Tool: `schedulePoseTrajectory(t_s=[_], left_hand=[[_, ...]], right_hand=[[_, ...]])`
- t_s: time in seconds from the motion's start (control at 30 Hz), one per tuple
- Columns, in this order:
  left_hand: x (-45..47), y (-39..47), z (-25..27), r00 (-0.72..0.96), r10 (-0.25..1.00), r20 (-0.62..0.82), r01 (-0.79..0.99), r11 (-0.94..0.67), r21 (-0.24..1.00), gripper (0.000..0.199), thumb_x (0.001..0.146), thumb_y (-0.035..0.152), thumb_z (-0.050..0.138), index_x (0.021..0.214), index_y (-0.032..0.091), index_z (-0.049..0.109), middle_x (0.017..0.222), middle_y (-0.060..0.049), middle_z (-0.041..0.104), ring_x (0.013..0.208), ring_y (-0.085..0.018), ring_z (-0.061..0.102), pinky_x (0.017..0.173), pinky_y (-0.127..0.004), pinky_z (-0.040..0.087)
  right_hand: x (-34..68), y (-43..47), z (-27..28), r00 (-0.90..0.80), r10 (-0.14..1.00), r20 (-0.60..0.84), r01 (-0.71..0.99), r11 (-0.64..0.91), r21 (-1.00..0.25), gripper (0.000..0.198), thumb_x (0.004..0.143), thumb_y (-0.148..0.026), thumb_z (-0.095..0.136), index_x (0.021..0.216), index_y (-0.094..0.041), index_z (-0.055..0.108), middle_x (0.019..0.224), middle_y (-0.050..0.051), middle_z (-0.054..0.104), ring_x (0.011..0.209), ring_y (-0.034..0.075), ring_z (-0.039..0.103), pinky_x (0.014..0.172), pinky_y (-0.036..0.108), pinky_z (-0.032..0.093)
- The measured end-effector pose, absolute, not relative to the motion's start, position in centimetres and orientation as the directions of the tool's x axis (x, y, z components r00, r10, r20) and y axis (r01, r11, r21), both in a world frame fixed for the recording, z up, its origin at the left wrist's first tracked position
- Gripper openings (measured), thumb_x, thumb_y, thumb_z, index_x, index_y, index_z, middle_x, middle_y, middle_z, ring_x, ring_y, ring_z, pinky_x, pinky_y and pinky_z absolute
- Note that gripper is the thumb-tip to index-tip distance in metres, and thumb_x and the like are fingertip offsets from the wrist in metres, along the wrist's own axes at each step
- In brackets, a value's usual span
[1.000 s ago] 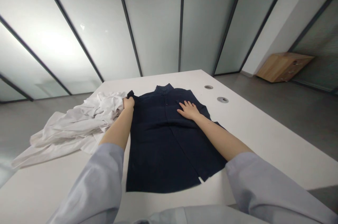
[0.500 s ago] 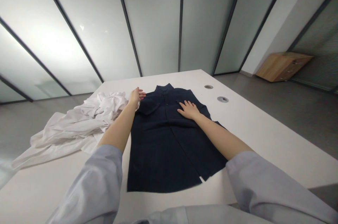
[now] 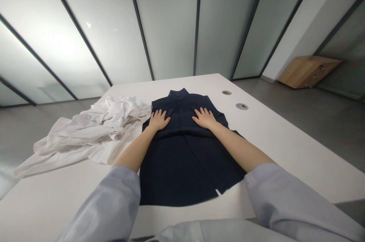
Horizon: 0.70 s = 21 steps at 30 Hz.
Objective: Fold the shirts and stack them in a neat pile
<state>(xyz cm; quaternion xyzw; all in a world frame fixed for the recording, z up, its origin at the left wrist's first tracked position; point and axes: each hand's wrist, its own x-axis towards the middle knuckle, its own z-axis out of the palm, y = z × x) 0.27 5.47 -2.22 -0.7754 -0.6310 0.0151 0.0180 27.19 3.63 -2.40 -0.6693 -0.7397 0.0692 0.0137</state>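
A dark navy shirt (image 3: 182,169) lies spread front side up, its collar at the far end and its hem towards me. My left hand (image 3: 159,120) rests flat on the left side of its chest, fingers spread. On the opposite side of the button line, my right hand (image 3: 205,118) also lies flat with fingers apart. Both palms touch the fabric and grip nothing. A fold runs across the shirt just below the hands. Whether the sleeves are tucked underneath cannot be made out.
A crumpled heap of white cloth (image 3: 94,128) lies left of the shirt on the white table (image 3: 285,150). Two round cable holes, one of them a grommet (image 3: 242,106), sit at the right. Beyond stand frosted glass panels (image 3: 168,25) and a wooden cabinet (image 3: 302,71).
My left hand has come down from beside the shirt's left shoulder and now lies flat on the chest. The flap of fabric there is smoothed out. My right hand has stayed in place.
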Motion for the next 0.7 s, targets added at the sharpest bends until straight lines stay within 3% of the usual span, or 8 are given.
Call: schedulePoseTrajectory(t_s=[0.13, 0.23, 0.33, 0.4, 0.5, 0.7], left_hand=[[-0.1, 5.2, -2.0, 0.224, 0.973, -0.049, 0.973, -0.226, -0.038, 0.07, 0.095, 0.059, 0.019, 0.152, 0.021, 0.027, 0.159, -0.01, 0.023, 0.145, -0.031, 0.021, 0.116, -0.049, 0.018], [-0.3, 5.2, -1.8, 0.226, 0.971, -0.08, 0.973, -0.229, -0.03, 0.07, 0.094, 0.06, 0.021, 0.153, 0.021, 0.027, 0.159, -0.01, 0.022, 0.144, -0.032, 0.023, 0.115, -0.05, 0.02], [-0.5, 5.9, -1.3, 0.266, 0.963, -0.04, 0.964, -0.266, -0.013, 0.064, 0.095, 0.057, 0.025, 0.147, 0.022, 0.039, 0.154, -0.011, 0.034, 0.14, -0.032, 0.033, 0.112, -0.048, 0.027], [-0.7, 6.5, -1.0, 0.293, 0.956, 0.031, 0.956, -0.293, -0.005, 0.057, 0.097, 0.05, 0.025, 0.138, 0.021, 0.05, 0.145, -0.01, 0.048, 0.132, -0.029, 0.045, 0.109, -0.044, 0.033], [-1.0, 7.5, -1.1, 0.305, 0.949, 0.077, 0.952, -0.305, -0.016, 0.051, 0.097, 0.042, 0.028, 0.132, 0.019, 0.056, 0.137, -0.011, 0.056, 0.125, -0.027, 0.052, 0.104, -0.04, 0.038], [-0.6, 8.4, -1.9, 0.256, 0.967, -0.001, 0.967, -0.256, -0.007, 0.061, 0.097, 0.049, 0.024, 0.147, 0.018, 0.037, 0.155, -0.012, 0.032, 0.141, -0.029, 0.033, 0.112, -0.044, 0.028]], right_hand=[[26.1, 2.4, -2.1, -0.058, 0.993, -0.103, 0.996, 0.05, -0.075, 0.072, 0.095, -0.058, 0.024, 0.154, -0.017, 0.022, 0.157, 0.021, 0.021, 0.143, 0.041, 0.02, 0.109, 0.061, 0.019], [26.3, 2.3, -1.4, -0.103, 0.989, -0.109, 0.994, 0.1, -0.035, 0.074, 0.093, -0.062, 0.032, 0.152, -0.017, 0.028, 0.151, 0.024, 0.033, 0.135, 0.044, 0.035, 0.102, 0.061, 0.031], [28.0, 3.6, 0.0, -0.232, 0.968, -0.099, 0.973, 0.23, -0.036, 0.063, 0.093, -0.057, 0.038, 0.142, -0.019, 0.047, 0.135, 0.019, 0.055, 0.121, 0.037, 0.053, 0.099, 0.05, 0.041], [29.9, 4.8, 0.8, -0.305, 0.951, -0.052, 0.951, 0.302, -0.066, 0.049, 0.096, -0.046, 0.035, 0.133, -0.021, 0.057, 0.129, 0.013, 0.062, 0.118, 0.03, 0.057, 0.1, 0.041, 0.042], [32.7, 6.4, 0.9, -0.316, 0.949, -0.017, 0.944, 0.312, -0.107, 0.046, 0.097, -0.039, 0.035, 0.133, -0.02, 0.057, 0.136, 0.009, 0.058, 0.123, 0.025, 0.054, 0.104, 0.035, 0.039], [33.5, 7.8, -1.3, -0.172, 0.975, -0.141, 0.985, 0.169, -0.031, 0.066, 0.094, -0.054, 0.036, 0.149, -0.018, 0.036, 0.158, 0.011, 0.026, 0.143, 0.03, 0.025, 0.113, 0.045, 0.026]])
